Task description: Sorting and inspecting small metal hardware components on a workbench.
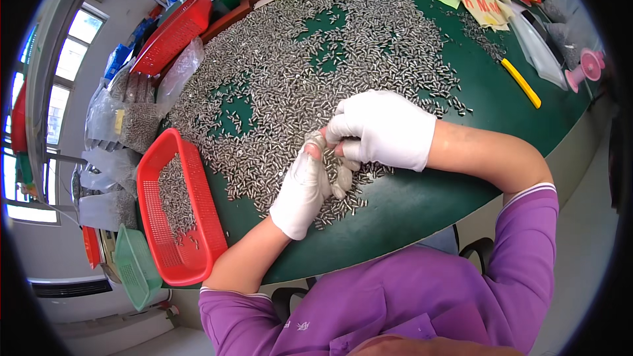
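A person in a purple top sits at a round green table (422,204), both hands in white gloves. The left hand (302,188) and right hand (382,128) meet at the near edge of a wide heap of small silver metal pins (297,59) that covers most of the table. The fingertips of both hands pinch together around a few pins; how tight the grip is cannot be told. A red plastic basket (211,224) with some pins inside sits just left of the left hand. A yellow knife (521,83) lies far right.
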A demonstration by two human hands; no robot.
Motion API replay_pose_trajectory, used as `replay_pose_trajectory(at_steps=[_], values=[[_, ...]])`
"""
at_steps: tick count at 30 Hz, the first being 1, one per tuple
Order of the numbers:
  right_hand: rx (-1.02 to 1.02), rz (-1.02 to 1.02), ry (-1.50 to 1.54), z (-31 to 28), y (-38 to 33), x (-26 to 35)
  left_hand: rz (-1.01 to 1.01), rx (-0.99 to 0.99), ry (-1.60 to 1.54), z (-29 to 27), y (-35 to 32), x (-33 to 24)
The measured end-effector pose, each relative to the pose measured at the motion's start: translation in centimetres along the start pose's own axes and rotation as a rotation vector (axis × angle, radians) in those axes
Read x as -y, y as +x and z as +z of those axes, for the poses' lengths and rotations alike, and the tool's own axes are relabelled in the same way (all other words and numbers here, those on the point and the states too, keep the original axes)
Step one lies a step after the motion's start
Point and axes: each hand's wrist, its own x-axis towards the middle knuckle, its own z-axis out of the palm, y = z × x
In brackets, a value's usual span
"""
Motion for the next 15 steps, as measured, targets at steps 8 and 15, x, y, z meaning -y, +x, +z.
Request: replay_pose_trajectory(at_steps=[8, 15], values=[[-0.230, -0.011, -0.292, -1.6, 0.5, -1.0, -0.021, -0.027, -0.262, -1.3, 0.0, 0.5], [-0.505, 0.136, -0.495, -3.7, 0.3, -5.7, -0.064, -0.027, -0.422, -1.3, 0.1, 0.5]])
